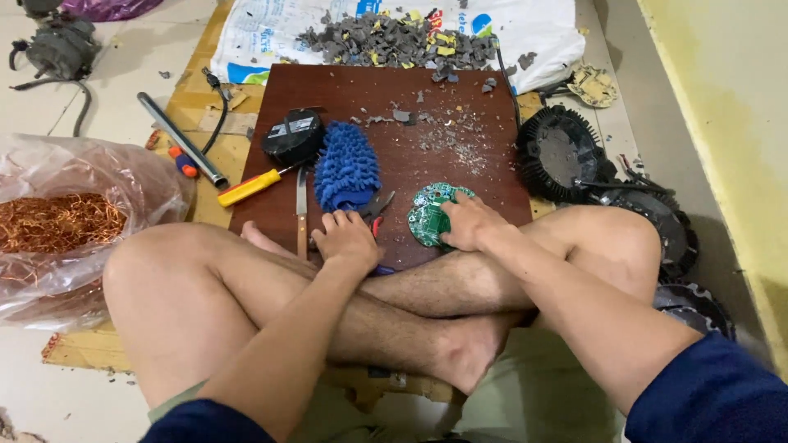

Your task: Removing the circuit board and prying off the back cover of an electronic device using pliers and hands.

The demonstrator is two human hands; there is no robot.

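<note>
I see a round green circuit board (pixel 428 218) lying flat on the near edge of a dark brown wooden board (pixel 460 107), partly covered at its right. Just left, pliers (pixel 376 209) with red handles lie half hidden.

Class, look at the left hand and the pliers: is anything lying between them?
Nothing visible. The left hand rests right at the pliers, fingers at the handles. The blue mitt lies just beyond, and the right hand presses the green circuit board alongside.
</note>
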